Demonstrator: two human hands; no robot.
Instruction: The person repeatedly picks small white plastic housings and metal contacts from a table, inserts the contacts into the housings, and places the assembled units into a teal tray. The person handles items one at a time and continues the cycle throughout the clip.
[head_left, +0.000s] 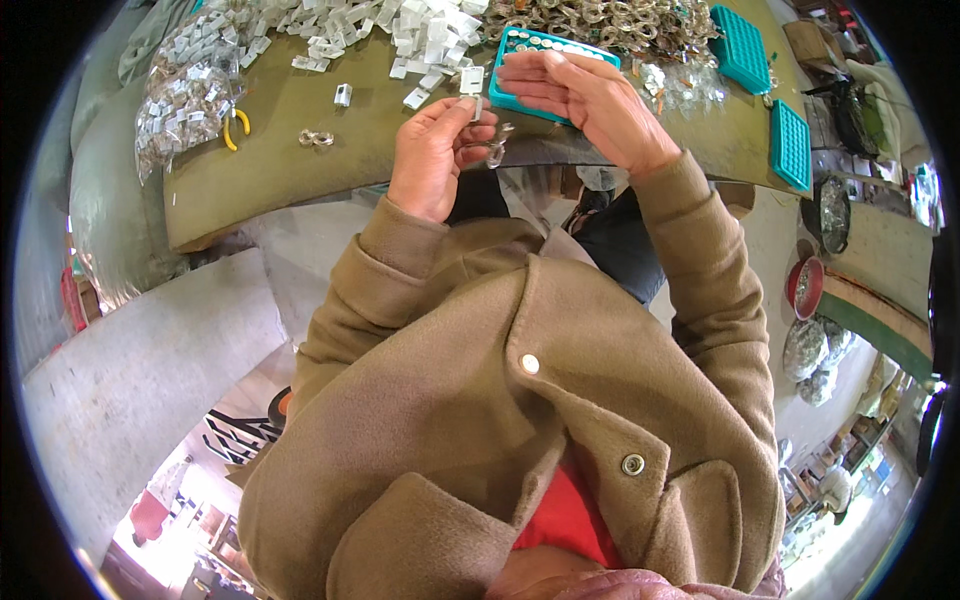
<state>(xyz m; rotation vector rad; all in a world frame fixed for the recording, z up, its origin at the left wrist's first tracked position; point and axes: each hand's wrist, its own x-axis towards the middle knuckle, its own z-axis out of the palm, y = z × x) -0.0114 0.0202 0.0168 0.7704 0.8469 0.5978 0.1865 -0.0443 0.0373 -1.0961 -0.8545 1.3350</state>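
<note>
My left hand [432,158] is closed, pinching a small white plastic casing [472,82] between thumb and fingertips. A small coil of clear cable [497,148] hangs at its lower fingers. My right hand [600,108] has its fingers stretched out over a teal tray [510,97], and nothing shows in it. Small round white pieces [530,40] sit in the tray's pockets, partly hidden behind this hand. Between the left hand and the bag lie a single white casing [343,95] and another clear coil [316,138].
White casings [425,40] are heaped at the back, with a pile of clear coils [620,22] beside them. A clear bag of casings [190,100] and yellow-handled pliers [236,130] lie left. Teal trays [740,50] and clear plastic bits [695,88] occupy the right side.
</note>
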